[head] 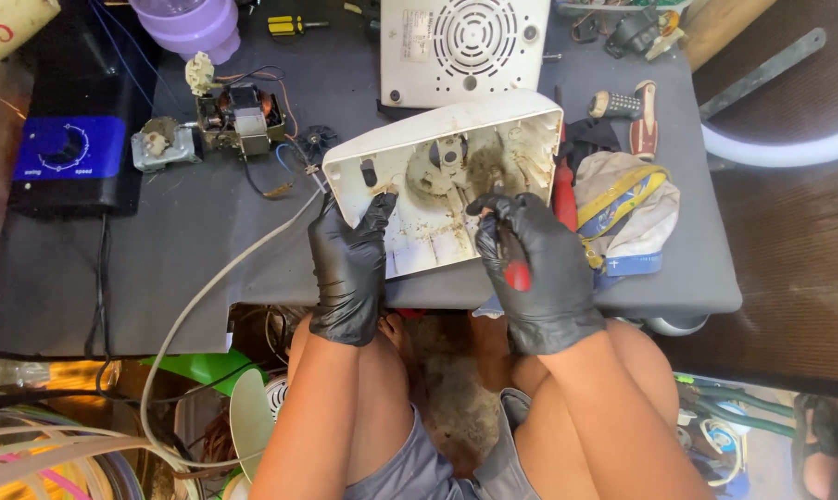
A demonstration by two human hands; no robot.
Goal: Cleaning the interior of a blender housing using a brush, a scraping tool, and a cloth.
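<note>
Head view looks straight down on my two gloved hands at a grey mat [206, 231]. My left hand [347, 268] grips the near-left edge of a white housing [409, 153], fingers curled over the rim and thumb on the inner face. My right hand [535, 273] is closed around a red-handled tool [516, 275], its fingertips reaching into the grimy inside of the housing; I can't tell how the tool's tip sits. The housing lies open side up, tilted toward me, at the mat's near edge. Just right of it I see a second red handle [564, 194] and a crumpled cloth [627, 218]. Left of it, well apart, sits a small motor [238, 116] with loose wires, and a pale cord [224, 278] trails off the mat. Behind the housing lies a white vented plate [460, 42], and far left a black box with a blue dial panel [67, 148].
</note>
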